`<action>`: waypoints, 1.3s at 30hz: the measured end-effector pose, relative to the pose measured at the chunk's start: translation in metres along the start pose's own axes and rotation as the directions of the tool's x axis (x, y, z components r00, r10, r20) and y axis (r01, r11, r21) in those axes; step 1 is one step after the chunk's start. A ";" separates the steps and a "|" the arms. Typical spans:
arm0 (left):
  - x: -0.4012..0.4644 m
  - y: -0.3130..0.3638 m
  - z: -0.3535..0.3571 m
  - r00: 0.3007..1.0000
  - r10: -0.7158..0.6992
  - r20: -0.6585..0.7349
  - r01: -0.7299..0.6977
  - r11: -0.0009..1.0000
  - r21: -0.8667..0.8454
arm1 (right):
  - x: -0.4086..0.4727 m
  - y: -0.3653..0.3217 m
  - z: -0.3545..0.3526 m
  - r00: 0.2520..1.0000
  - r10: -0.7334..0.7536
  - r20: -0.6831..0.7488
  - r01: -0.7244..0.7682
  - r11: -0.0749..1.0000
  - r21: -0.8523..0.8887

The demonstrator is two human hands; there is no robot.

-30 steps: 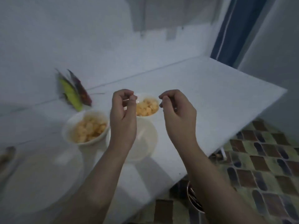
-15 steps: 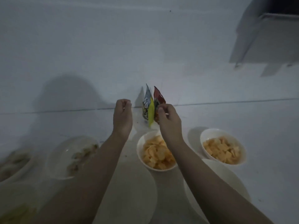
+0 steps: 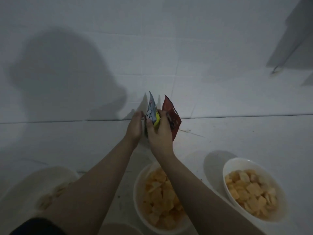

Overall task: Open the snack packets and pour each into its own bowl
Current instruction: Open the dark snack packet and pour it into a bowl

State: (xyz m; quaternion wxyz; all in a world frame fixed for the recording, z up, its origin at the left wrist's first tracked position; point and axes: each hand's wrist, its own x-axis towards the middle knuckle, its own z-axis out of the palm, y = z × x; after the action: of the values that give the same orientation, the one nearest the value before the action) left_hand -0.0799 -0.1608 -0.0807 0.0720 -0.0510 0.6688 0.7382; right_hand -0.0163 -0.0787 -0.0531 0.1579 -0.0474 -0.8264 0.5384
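reaching: both hands meet at the packets standing against the wall, just above the centre of the frame.
right hand: the right hand (image 3: pixel 160 133) curls around the grey-and-yellow packet (image 3: pixel 153 113), thumb on its front face.
left hand: the left hand (image 3: pixel 134 127) lies against the same packet's left edge with fingers fairly straight; whether it pinches anything i cannot tell.
red packet: the red packet (image 3: pixel 171 110) stands just right of the first, partly behind the right hand's knuckles.
bowls: a chip bowl (image 3: pixel 138 192) sits bottom centre and a cracker bowl (image 3: pixel 226 168) at lower right, both filled; a blurred bowl (image 3: pixel 25 187) at lower left seems to hold some snack.
step: judging by the filled bowls, this is picking up a further packet to open.
next move: likely lifting the packet clear of the red one, then gripping its top seam with both hands to tear it.
caution: no empty bowl shows clearly here.
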 end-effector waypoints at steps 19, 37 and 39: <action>-0.112 0.071 0.006 0.935 0.350 -0.054 -0.338 0.928 0.158 | -0.048 -0.071 -0.058 0.997 0.010 -0.078 0.027 0.891 0.454; -0.314 0.046 0.195 0.820 0.428 0.380 -0.477 0.878 0.041 | -0.201 -0.044 -0.307 0.907 0.075 -0.415 -0.013 0.988 0.151; -0.324 0.035 0.228 0.803 0.418 0.424 -0.478 0.878 0.040 | -0.215 -0.025 -0.338 0.888 0.091 -0.450 -0.047 0.993 0.107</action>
State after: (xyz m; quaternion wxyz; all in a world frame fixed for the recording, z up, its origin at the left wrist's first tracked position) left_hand 0.2377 0.0508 0.0316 0.0348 0.2670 0.6842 0.6778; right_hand 0.2945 0.1529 0.0496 0.3294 -0.1939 -0.7384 0.5556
